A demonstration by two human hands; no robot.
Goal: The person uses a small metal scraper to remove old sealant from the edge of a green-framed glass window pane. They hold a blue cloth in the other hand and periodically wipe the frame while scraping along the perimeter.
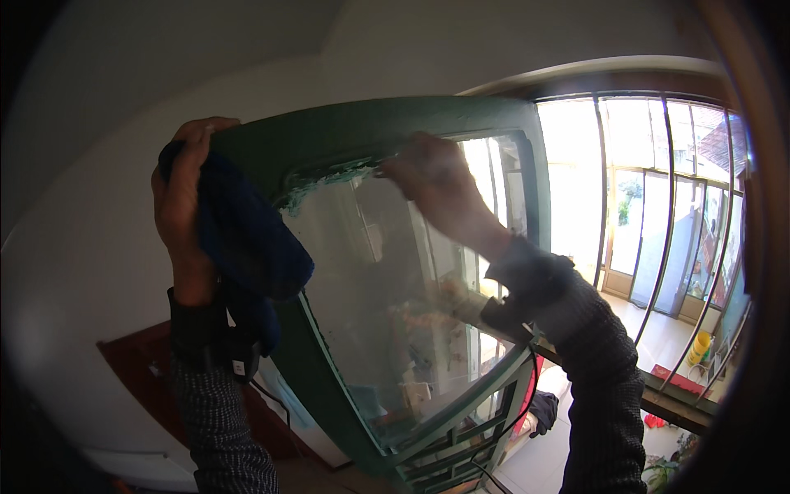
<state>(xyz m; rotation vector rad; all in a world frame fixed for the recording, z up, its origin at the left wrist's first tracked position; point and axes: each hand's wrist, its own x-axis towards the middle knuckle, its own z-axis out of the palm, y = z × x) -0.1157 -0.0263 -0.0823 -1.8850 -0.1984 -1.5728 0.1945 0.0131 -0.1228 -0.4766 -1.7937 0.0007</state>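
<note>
A green-painted window sash (370, 117) with a glass pane (364, 265) stands swung out before me. My left hand (185, 185) grips a dark blue cloth (247, 222) at the sash's upper left corner, fingertips over the top edge. The cloth hangs down over the left part of the frame. My right hand (441, 185), blurred, is at the pane's upper edge with its fingers curled in. Whether anything small is pinched in it is hidden. Beside its fingertips runs a ragged, flaky pale-green strip (333, 176) along the glass. The pane carries reflections.
Vertical metal bars (666, 185) cross the bright window opening at right. A thin black cable (534, 383) hangs below the right forearm. At lower left is a dark red door (145, 370). Beyond the bars stands a yellow container (699, 347); a potted plant (663, 469) is at lower right.
</note>
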